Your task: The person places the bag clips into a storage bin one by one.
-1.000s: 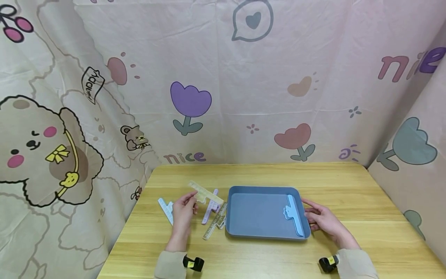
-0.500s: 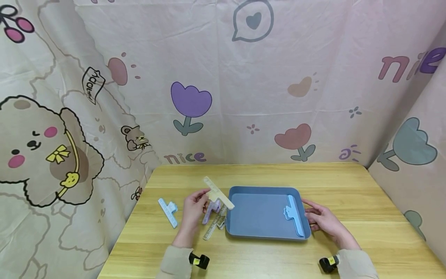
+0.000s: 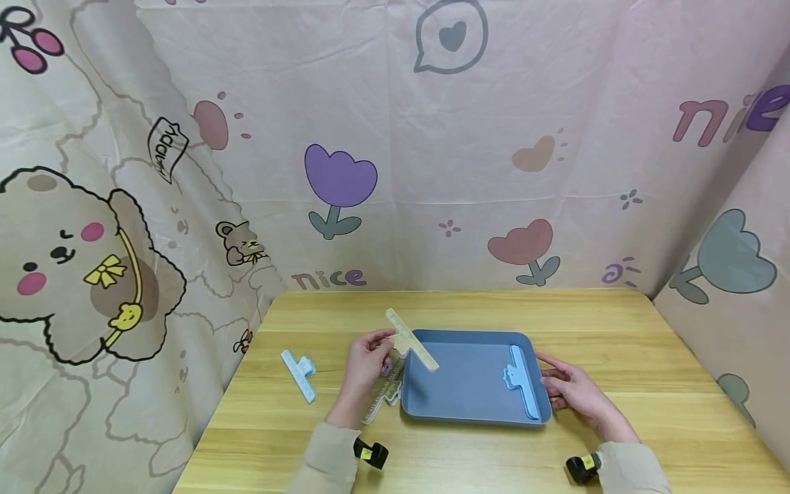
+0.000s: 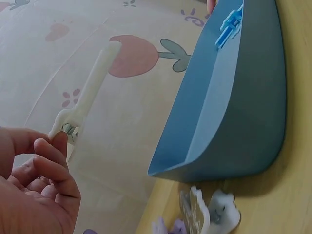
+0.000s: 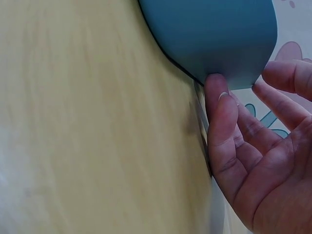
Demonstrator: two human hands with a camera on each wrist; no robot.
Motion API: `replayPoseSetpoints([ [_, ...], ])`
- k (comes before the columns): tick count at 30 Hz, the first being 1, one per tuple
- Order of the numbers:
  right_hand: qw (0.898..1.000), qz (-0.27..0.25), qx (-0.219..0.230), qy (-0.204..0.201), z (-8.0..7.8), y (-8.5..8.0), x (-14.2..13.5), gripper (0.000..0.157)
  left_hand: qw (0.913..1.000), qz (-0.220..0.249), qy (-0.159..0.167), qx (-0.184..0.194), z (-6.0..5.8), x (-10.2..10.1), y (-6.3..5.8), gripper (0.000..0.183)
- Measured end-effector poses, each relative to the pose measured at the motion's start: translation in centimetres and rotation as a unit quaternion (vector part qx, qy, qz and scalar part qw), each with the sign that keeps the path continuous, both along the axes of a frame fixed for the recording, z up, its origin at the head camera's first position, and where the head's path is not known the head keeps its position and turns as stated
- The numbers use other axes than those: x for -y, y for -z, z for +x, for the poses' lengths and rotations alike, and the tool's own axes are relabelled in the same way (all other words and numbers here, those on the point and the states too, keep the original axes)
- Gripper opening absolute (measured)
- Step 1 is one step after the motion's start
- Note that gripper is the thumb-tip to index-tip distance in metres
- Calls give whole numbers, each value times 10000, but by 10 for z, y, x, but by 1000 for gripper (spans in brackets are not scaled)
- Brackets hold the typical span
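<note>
My left hand (image 3: 364,362) pinches a pale yellow ruler clip (image 3: 415,341) by its grip end, over the left rim of a blue-grey tray (image 3: 457,384). In the left wrist view, thumb and finger hold the clip (image 4: 92,85) at its spring. Beside the tray's right wall is my right hand (image 3: 579,392), its fingers touching that wall near the bottom. A bright blue clip (image 3: 523,384) lies inside the tray along the right side. Below the left hand are a transparent ruler clip (image 3: 393,394) and a purple clip (image 3: 387,366), mostly hidden by the hand.
A light blue ruler clip (image 3: 299,375) lies on the wooden table (image 3: 481,460) to the left of the left hand. Patterned cloth (image 3: 420,151) hangs behind the table and along both sides.
My left hand has carried the pale yellow clip rightward, from above the other clips to over the tray's left edge. The light blue clip is now uncovered. The right hand stays put.
</note>
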State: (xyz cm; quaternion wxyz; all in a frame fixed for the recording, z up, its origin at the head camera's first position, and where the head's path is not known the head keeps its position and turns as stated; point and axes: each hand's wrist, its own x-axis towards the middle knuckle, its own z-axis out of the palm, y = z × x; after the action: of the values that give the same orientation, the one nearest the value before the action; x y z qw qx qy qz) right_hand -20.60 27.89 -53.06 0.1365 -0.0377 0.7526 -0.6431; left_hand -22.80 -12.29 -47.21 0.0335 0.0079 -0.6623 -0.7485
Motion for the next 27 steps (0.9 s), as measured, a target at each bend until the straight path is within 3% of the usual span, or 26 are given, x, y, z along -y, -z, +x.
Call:
replayPoseSetpoints([
  [12, 9999, 60, 59, -111, 0, -2, -2, 62, 9986, -489, 210, -50, -3, -22, -2, 27],
  [27, 9999, 75, 16, -73, 0, -1, -1, 62, 9914, -1127, 619, -222, -1, -56, 7, 15],
])
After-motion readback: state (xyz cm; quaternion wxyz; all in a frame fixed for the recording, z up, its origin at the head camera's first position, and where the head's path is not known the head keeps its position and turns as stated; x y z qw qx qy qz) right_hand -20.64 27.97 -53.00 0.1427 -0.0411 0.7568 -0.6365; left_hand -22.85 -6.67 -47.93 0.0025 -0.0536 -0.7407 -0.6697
